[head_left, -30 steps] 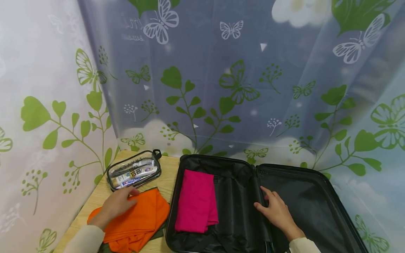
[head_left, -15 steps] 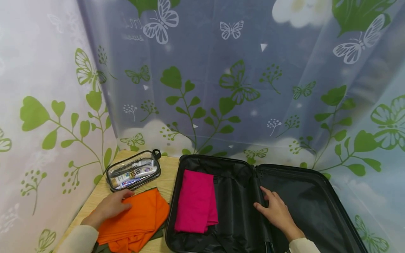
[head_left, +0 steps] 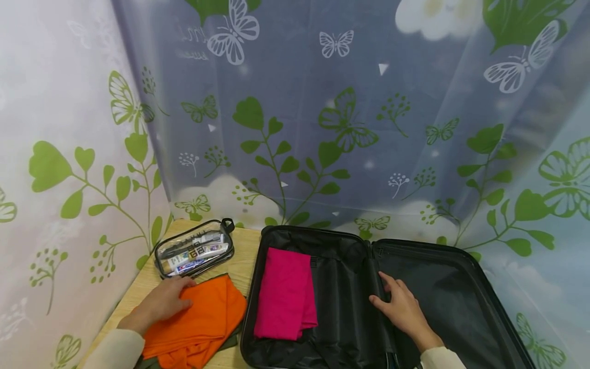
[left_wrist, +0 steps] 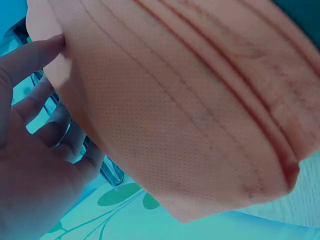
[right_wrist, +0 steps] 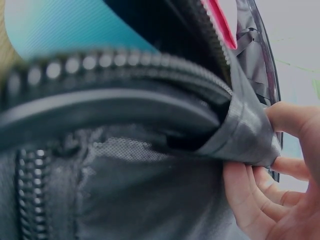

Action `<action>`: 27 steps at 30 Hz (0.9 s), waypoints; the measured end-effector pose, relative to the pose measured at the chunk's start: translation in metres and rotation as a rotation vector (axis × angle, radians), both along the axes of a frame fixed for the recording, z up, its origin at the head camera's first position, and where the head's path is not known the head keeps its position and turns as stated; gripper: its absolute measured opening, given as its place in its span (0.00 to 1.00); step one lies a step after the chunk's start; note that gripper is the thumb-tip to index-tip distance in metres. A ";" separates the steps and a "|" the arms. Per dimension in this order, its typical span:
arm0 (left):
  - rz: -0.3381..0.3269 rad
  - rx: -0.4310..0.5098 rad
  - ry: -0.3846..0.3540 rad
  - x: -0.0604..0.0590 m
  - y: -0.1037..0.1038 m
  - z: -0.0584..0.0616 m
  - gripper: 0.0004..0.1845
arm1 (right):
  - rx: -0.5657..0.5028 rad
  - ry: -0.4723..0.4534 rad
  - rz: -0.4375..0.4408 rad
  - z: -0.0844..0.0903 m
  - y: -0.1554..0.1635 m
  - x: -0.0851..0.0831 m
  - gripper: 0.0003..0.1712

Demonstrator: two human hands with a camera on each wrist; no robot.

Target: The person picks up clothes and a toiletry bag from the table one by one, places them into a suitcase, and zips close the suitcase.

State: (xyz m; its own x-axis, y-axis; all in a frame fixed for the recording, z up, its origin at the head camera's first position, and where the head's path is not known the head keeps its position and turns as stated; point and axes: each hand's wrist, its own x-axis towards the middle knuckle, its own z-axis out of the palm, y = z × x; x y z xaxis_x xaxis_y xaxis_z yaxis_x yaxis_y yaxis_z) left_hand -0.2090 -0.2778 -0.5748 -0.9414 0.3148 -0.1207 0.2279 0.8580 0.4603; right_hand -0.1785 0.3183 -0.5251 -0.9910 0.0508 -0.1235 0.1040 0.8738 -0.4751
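My left hand (head_left: 161, 303) is at the left edge of a folded orange garment (head_left: 209, 312) on the table. In the left wrist view, the thumb lies on the garment's edge (left_wrist: 150, 110) and the fingers pass behind it, fingertips hidden. A dark green cloth (head_left: 229, 342) shows beneath the orange one. My right hand (head_left: 403, 309) holds the lining strip along the hinge of an open black suitcase (head_left: 343, 302), and the right wrist view shows thumb and fingers on either side of the black lining (right_wrist: 242, 125). A folded pink garment (head_left: 286, 292) lies in the left half of the suitcase.
A clear zip pouch (head_left: 195, 248) with tubes inside sits at the back left of the wooden table (head_left: 246, 251). The suitcase lid half (head_left: 442, 287) lies open to the right. A printed curtain (head_left: 295, 128) hangs close behind and at both sides.
My left hand has shifted a little left and down along the orange garment, then stayed. The right hand and the suitcase have not visibly moved.
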 end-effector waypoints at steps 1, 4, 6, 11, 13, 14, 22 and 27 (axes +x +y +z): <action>-0.003 0.003 -0.009 -0.004 -0.003 -0.007 0.22 | -0.001 -0.001 -0.001 0.000 0.000 0.000 0.46; -0.037 0.011 0.021 -0.022 -0.021 -0.047 0.20 | -0.002 0.001 0.001 -0.001 0.000 0.000 0.46; -0.074 0.021 0.064 -0.033 -0.033 -0.073 0.15 | -0.002 0.001 0.001 -0.002 0.000 0.000 0.46; -0.151 0.087 0.083 -0.034 -0.040 -0.072 0.10 | -0.003 0.002 0.001 -0.003 0.001 0.000 0.46; -0.149 0.104 0.030 -0.024 -0.033 -0.047 0.11 | -0.002 0.002 0.000 -0.003 0.001 0.000 0.46; -0.146 0.113 0.004 -0.019 -0.029 -0.033 0.12 | -0.002 0.002 0.000 -0.003 0.001 0.000 0.46; -0.088 0.120 -0.118 0.007 -0.011 0.028 0.19 | -0.006 -0.001 -0.003 -0.002 0.001 -0.001 0.46; -0.124 0.186 -0.157 0.007 -0.015 0.036 0.24 | -0.007 -0.004 -0.004 -0.001 0.000 0.000 0.46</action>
State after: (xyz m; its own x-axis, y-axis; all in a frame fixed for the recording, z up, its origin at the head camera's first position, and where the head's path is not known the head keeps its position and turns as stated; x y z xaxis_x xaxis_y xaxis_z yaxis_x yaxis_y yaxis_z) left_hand -0.2019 -0.2928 -0.5386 -0.8685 0.4571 -0.1916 0.2393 0.7253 0.6455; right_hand -0.1787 0.3184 -0.5261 -0.9903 0.0544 -0.1279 0.1098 0.8702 -0.4804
